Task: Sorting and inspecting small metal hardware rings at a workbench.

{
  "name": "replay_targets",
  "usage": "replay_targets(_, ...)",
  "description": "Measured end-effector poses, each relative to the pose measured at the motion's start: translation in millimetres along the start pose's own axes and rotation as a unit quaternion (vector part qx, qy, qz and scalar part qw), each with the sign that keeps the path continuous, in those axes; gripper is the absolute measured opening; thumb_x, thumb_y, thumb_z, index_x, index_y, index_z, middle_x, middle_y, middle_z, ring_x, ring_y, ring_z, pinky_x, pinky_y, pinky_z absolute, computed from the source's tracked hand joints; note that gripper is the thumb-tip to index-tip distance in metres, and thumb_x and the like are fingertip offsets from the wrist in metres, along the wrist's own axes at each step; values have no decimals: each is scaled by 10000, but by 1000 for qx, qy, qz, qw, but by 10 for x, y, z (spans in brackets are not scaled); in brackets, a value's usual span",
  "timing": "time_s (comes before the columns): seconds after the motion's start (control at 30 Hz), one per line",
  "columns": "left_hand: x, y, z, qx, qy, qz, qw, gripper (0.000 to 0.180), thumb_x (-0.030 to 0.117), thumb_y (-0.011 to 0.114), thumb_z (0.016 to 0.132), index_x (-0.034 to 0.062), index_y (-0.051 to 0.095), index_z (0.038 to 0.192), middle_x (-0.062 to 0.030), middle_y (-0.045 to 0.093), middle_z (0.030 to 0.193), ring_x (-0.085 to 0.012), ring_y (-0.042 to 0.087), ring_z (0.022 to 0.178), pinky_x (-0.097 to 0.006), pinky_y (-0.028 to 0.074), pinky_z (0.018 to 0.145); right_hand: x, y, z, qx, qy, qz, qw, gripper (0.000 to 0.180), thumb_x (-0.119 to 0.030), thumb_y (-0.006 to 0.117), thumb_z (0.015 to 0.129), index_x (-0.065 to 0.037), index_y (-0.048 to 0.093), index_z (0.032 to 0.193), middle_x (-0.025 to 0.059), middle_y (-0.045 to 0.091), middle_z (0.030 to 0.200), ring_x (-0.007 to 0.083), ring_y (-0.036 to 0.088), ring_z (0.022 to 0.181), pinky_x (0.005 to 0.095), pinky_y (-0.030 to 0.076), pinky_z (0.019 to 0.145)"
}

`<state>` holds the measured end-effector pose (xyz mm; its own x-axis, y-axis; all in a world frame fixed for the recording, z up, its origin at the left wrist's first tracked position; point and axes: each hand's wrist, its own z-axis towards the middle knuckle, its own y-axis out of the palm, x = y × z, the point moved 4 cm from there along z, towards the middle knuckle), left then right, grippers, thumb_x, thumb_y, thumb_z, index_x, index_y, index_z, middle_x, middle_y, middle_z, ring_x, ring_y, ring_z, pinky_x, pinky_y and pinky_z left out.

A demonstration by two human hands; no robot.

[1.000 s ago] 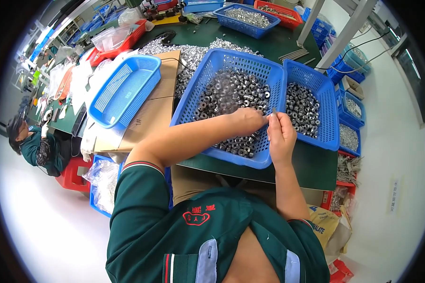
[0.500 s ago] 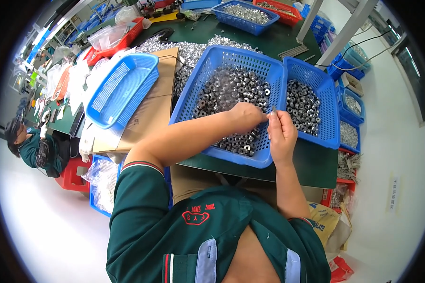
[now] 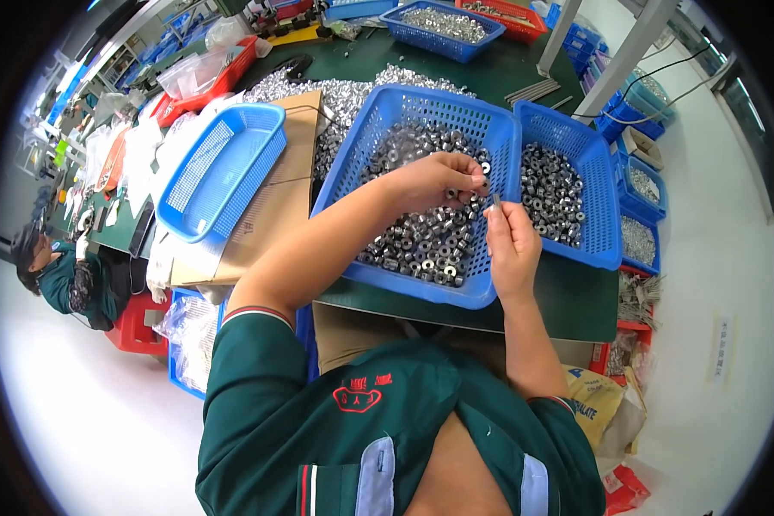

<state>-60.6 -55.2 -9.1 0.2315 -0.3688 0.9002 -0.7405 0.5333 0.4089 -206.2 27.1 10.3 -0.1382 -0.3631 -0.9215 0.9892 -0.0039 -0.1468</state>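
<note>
Pinching a small metal ring [image 3: 483,168] between the fingertips of the left hand [image 3: 439,182], right over the near blue basket [image 3: 378,129]. Right hand [image 3: 509,242] closed up too, gripping a thin grey pin [image 3: 496,200] at its top, tip just beside that ring. Couldn't tell whether pin and ring actually touched. Both hands hovering above the heap of shiny ring-shaped parts [image 3: 421,241] filling that basket.

Sat on a dark green tabletop [image 3: 576,301], basket's near edge close to the table's front edge. Right next to it, touching side by side, a second blue basket [image 3: 593,163] with a thinner layer of the same kind of rings [image 3: 546,193]. Off to the left, a flat brown cardboard sheet [image 3: 267,215] with a shallow blue tray [image 3: 224,172] resting on it. Behind, a loose pile of silvery parts [image 3: 344,90] dumped straight on the table, then another blue basket [image 3: 443,30] of metal bits further back, and a red tray [image 3: 202,82] holding clear plastic bags.

Pale floor all around, small blue bins [image 3: 641,206] of parts stacked low on the right, red crate [image 3: 133,327] down on the left. Another person in green [image 3: 56,275] seated way off to the left at a cluttered bench.
</note>
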Motion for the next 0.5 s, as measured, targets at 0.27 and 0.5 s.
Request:
replay_targets(0.27,206,165,-174,-77,30,-92,992,156,124,653,872,45,571,978,-59,637,878,-96,526,646,-213,396,578,-126,52,49,-3,-56,-46,997,113,-113,584,912,-7,583,871,23,467,568,66,411,513,253,346,472)
replay_targets(0.5,232,196,-221,-53,26,-21,998,146,98,663,867,15,629,983,-32,643,836,-70,520,638,-190,379,543,-149,26,60,-42,10,-66,997,178,-150,546,933,11,600,878,16,536,637,54,449,584,244,374,528)
